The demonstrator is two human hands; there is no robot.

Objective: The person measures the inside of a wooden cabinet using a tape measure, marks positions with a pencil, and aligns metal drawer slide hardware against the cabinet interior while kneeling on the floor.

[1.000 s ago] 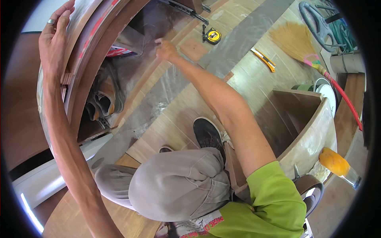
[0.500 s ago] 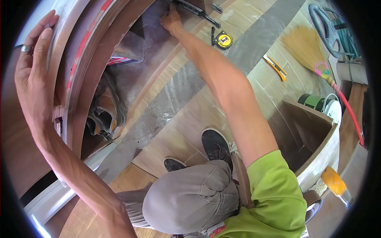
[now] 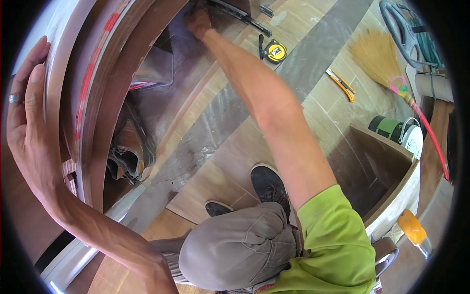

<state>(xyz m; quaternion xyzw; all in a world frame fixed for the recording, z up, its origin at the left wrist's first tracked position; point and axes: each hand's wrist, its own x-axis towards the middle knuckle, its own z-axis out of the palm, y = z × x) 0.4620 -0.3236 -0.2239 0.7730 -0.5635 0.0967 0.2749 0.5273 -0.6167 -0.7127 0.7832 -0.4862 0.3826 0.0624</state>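
At the far left, my left hand (image 3: pixel 32 108), with a ring on one finger, lies with its fingers stretched out along the edge of a pale cabinet panel (image 3: pixel 61 63). My right arm reaches into the cabinet. Deep in its shade, my right hand (image 3: pixel 198 23) has its fingers curled in beside a black metal drawer slide (image 3: pixel 240 15). The fingertips are hidden, so what they hold cannot be made out. Inside the cabinet are a clear plastic bag (image 3: pixel 156 68) and several brown and dark shoes or similar pieces (image 3: pixel 128 147).
On the tiled floor lie a yellow tape measure (image 3: pixel 275 51) and an orange utility knife (image 3: pixel 341 84). To the right are a straw broom (image 3: pixel 374 61), a green bucket (image 3: pixel 384 127), an open wooden box (image 3: pixel 372 176) and a yellow-handled tool (image 3: pixel 412 226). My shoes (image 3: pixel 269 183) stand between cabinet and box.
The view has shifted slightly. My left hand sits a little lower and farther left along the panel. My right hand has gone slightly deeper and left in the cabinet.
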